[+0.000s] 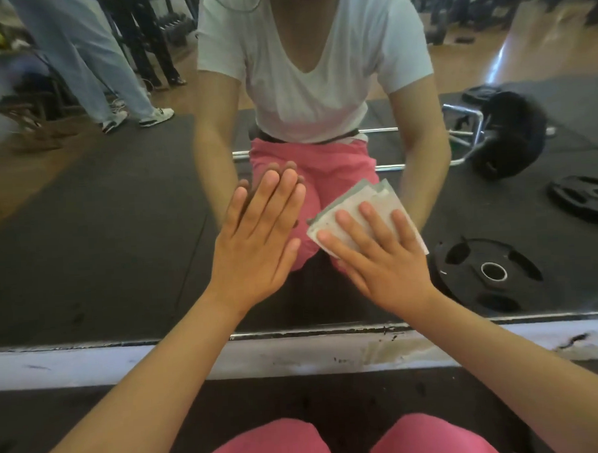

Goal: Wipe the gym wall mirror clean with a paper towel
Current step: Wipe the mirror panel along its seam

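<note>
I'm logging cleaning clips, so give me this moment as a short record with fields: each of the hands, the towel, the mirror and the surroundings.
left hand: fingers straight, laid against the mirror, holds nothing
right hand: fingers straight and spread, presses the paper towel on the glass
paper towel: folded, whitish, under the right fingers
mirror: lower part being wiped, just above a scuffed white ledge
reflection: person in white top and pink trousers, weight plate on dark matting

A gym: weight plates (488, 273), rubber mat (102, 235), wall mirror (88, 287).
</note>
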